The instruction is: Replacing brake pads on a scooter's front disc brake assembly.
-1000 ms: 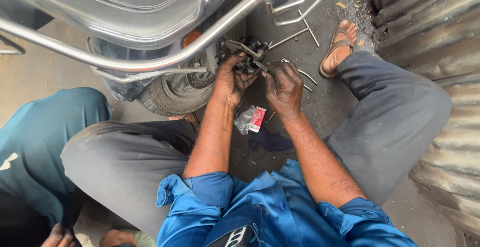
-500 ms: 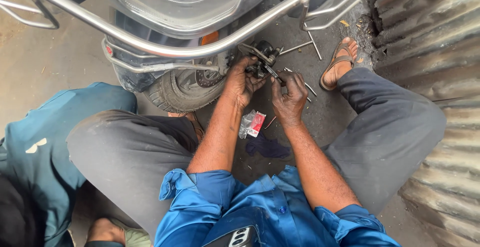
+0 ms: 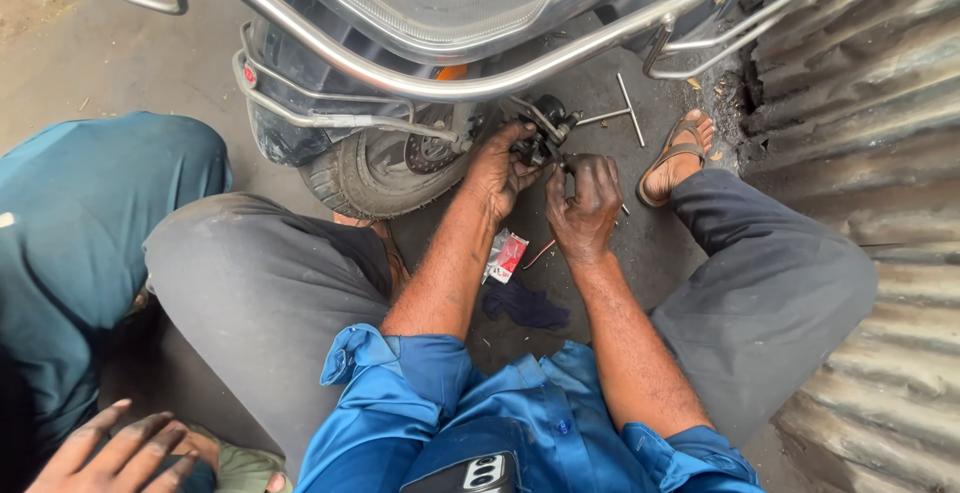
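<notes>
The person squats on the concrete floor at the rear of a scooter, knees spread to either side of the work. The left hand is closed around a small dark metal assembly just beside the rear tyre, under the chrome guard rail. The right hand lies just to the right of the assembly and a little nearer the body; its fingers are curled, pinching what seems a thin tool or part directed at the assembly, though the item itself is too small to identify. Both hands meet at the assembly, the left in fuller contact.

A T-handle wrench lies on the floor beyond the hands, its long shank running away from the person, near the sandalled foot. A small red-and-clear packet and a dark rag lie between the forearms. Another person's hand rests at the lower left, well apart.
</notes>
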